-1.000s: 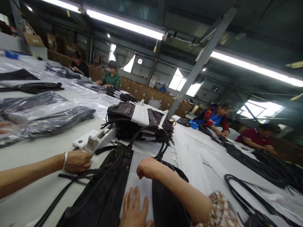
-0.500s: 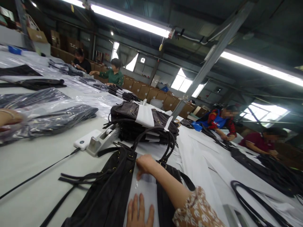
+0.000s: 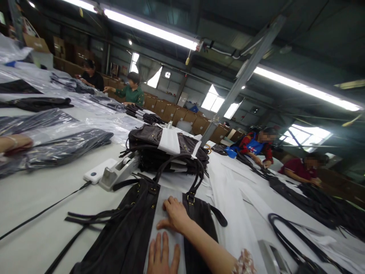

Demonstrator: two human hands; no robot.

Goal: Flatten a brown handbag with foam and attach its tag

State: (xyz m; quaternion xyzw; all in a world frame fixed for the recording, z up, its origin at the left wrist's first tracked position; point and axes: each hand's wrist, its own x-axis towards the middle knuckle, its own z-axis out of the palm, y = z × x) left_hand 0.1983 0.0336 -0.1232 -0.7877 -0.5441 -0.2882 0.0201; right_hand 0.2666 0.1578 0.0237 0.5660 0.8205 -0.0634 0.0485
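Where two hands (image 3: 176, 217), one bag (image 3: 128, 232).

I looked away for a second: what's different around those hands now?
The right hand, earlier curled, has opened and shifted slightly toward the wearer, on the pale strip along the dark bag. The tape dispenser no longer has another person's hand beside it. The left hand stays flat on the strip; the bag and the stack of bags beyond look unmoved.

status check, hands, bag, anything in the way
Left hand spread on strip. Right hand on strip too. Bag lying beneath. Tape dispenser alongside, not over it.
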